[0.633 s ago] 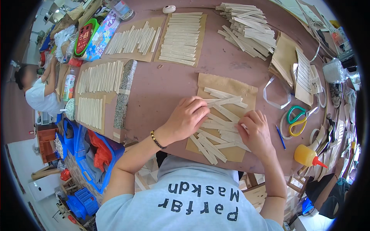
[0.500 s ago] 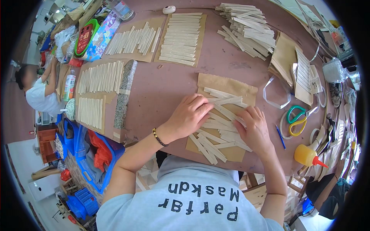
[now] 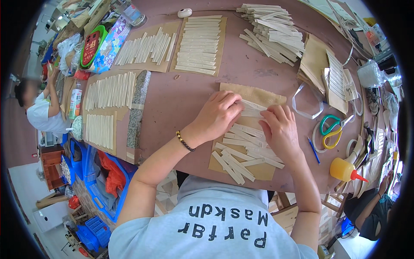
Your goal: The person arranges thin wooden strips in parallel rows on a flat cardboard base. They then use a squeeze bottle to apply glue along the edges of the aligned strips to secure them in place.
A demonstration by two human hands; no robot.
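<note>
A brown sheet of paper or card [image 3: 269, 97] lies before me, with several loose cream strips [image 3: 237, 166] scattered over its lower half. My left hand [image 3: 217, 115] is pinched at the left end of a flat cream strip [image 3: 252, 106] near the sheet's upper part. At that strip's other end, the fingers of my right hand [image 3: 281, 131] are closed on it. The fingers partly cover the strip, and whether other strips lie right under it is hard to tell.
Beyond are a heaped pile of strips [image 3: 276, 32] and sheets with strips in rows [image 3: 198, 43]. To the right lie scissors [image 3: 332, 129], a blue pen [image 3: 314, 151] and a yellow red-tipped bottle [image 3: 342, 169]. A speckled stone slab [image 3: 140, 97] is at left; another person [image 3: 43, 110] works beyond it.
Both hands have shifted slightly up the sheet. The right hand has risen from the strips' right side to the strip's end. Fewer strips cross at the sheet's upper part.
</note>
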